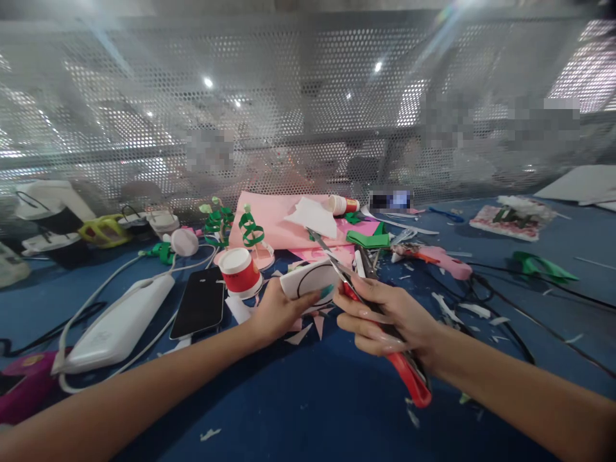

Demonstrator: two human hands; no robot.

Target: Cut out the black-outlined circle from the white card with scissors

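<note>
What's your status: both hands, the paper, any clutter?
Left hand holding white paper, curved black line on it. Right hand gripping red-handled scissors, blades by paper's edge. Red-and-white cup near left hand.

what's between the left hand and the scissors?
Head view: white paper with a dark curved line, gripped by the left hand. The scissors are at its right side; contact unclear.
</note>
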